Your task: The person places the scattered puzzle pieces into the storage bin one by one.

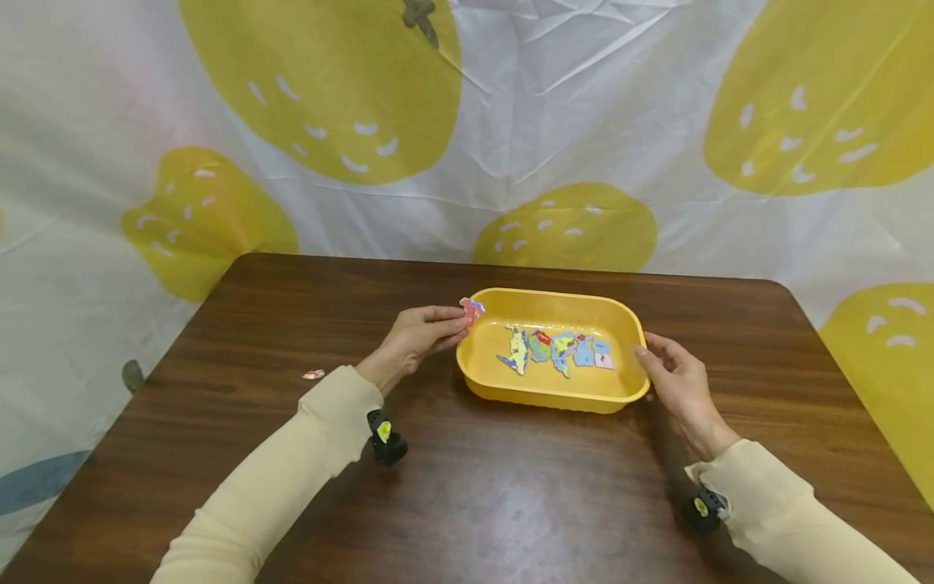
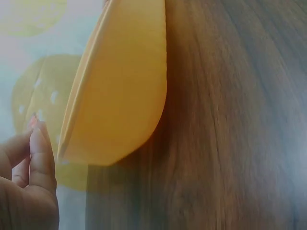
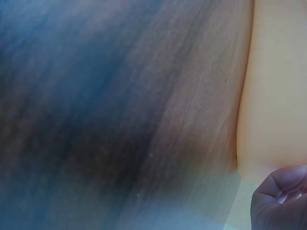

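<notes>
A yellow plastic tray (image 1: 496, 389) sits on the table with several flat, map-like puzzle pieces (image 1: 562, 347) lying inside it. Between thumb and fingers, my left hand (image 1: 417, 337) pinches a red puzzle piece (image 1: 472, 311) with bits of blue, held at the tray's left rim. My right hand (image 1: 682, 385) grips the right end of the tray, thumb over the rim and fingers on the outside. In the left wrist view, the tray's side wall (image 2: 120, 81) rises beside the left fingertips (image 2: 41, 139). The right wrist view shows the right hand (image 3: 283, 199) against the tray's outer wall (image 3: 276, 96).
One small orange-and-white piece (image 1: 314, 375) lies on the dark wood table (image 1: 474, 495), left of the tray near the left sleeve. Behind the table hangs a white cloth (image 1: 365, 219) printed with yellow fruit. Each wrist wears a small black camera.
</notes>
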A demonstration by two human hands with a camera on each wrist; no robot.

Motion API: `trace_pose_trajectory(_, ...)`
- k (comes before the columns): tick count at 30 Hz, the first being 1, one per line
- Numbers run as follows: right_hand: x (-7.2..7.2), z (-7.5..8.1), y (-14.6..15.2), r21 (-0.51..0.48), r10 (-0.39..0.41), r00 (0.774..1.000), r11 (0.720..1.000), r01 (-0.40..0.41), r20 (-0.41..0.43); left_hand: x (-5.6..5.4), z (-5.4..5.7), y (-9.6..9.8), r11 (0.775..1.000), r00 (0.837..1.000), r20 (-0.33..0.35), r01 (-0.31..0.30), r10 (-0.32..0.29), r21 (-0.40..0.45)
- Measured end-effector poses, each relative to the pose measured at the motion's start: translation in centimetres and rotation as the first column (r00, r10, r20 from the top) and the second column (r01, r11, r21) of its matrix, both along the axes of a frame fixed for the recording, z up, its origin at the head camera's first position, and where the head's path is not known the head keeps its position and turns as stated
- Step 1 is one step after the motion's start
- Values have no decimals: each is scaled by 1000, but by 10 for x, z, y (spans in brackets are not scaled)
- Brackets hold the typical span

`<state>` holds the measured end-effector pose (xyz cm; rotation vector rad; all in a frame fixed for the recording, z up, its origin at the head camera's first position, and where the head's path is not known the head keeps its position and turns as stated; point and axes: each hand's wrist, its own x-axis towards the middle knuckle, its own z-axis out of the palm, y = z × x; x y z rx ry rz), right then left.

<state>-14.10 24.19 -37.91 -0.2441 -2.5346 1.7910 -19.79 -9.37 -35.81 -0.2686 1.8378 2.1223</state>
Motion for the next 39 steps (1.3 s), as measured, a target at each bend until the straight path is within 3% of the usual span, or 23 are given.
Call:
trace_pose_trajectory(7, 0, -1, 0, -24, -1, 1000, 1000, 0, -8, 2, 2, 20, 994, 1000, -13, -18, 17, -111)
trace_pose_trajectory(13, -1, 0, 0, -2, 0, 1000, 1000, 0, -6, -1, 3, 30, 967, 998, -65, -21, 5, -253)
trace_pose_trajectory(21, 0, 0, 2, 9, 8, 1000, 1000, -8, 3, -7, 6, 43, 947, 998, -66, -17, -4, -320)
trace_pose_trajectory(26, -1, 0, 5, 21, 6, 1000, 1000, -6, 5, -9, 8, 51, 932, 994, -106, 0, -41, -362)
trace_pose_trajectory(29, 0, 0, 6, 31, 9, 1000, 999, -10, 12, -9, 9, 54, 896, 985, -145, 16, -90, -443)
trace_pose_trajectory(39, -1, 0, 5, 23, 15, 1000, 1000, -15, 12, -8, 9, 57, 715, 956, -204, 9, -211, -699)
